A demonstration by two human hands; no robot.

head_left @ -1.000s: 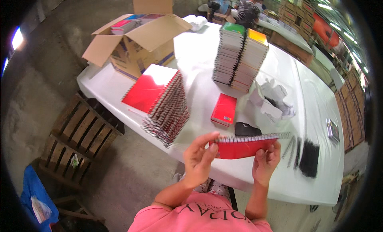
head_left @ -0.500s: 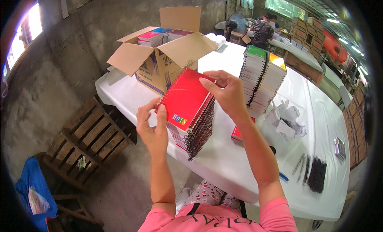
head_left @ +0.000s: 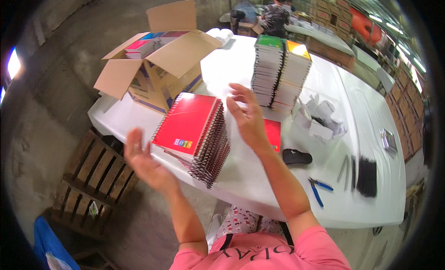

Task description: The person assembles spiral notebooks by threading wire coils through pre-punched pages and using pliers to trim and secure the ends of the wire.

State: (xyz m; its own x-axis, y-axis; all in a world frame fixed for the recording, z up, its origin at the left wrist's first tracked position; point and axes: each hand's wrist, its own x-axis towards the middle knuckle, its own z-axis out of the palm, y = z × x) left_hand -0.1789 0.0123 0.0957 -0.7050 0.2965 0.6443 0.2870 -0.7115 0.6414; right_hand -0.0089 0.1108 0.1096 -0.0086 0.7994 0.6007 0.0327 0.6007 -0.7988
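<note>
The left hand (head_left: 147, 164) is blurred, its fingers spread wide and its palm bare. The right hand (head_left: 249, 118) is empty as well, fingers loosely curved and thumb well apart from them. Between the two hands stands a stack of red-covered, wire-bound spiral notebooks (head_left: 190, 119), the coils of many of them showing along the side toward the right hand; neither hand appears to grip it.

Beyond the left hand and the stack sits a brown cardboard box (head_left: 160, 86) with its flaps folded out, holding notebooks with red and blue covers (head_left: 141, 48). Just beyond the right hand rise two tall, adjoining piles, a green-topped notebook pile (head_left: 266, 73) and a yellow-topped notebook pile (head_left: 295, 77).

To the right of the right hand, a small red notebook (head_left: 273, 133) is partly hidden by the forearm, with a black rounded object (head_left: 297, 157) near it. Crumpled white paper (head_left: 322, 117) lies farther right. Nearer the body than the right hand, blue-handled pliers (head_left: 317, 194) rest on the white-covered table (head_left: 366, 117), and beyond them to the right is a dense bunch of black wire coils (head_left: 367, 177).
</note>
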